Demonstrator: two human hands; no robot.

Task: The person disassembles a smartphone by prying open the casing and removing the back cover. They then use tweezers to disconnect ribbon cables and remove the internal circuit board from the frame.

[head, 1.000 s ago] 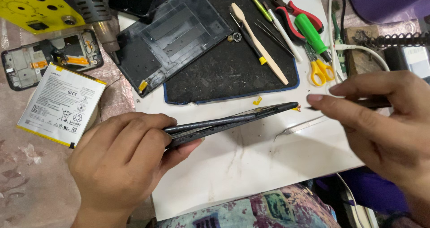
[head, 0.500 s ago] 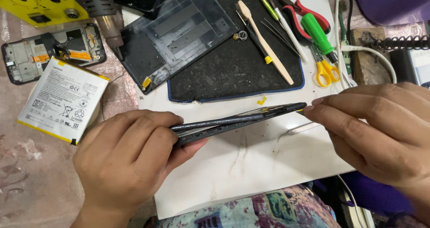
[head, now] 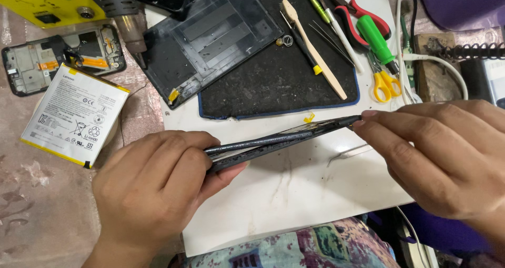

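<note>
Tablet (head: 279, 140) is hanging edge-on above the white board (head: 294, 194). My left hand (head: 158, 189) is clamping its near end, while my right hand (head: 447, 157) is pinching the far corner, fingers closed, near the black mat (head: 273, 84).

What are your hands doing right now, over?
Left hand grips dark tablet panel edge-on. Right hand pinches its far end. Tools lie beyond on black mat.
</note>
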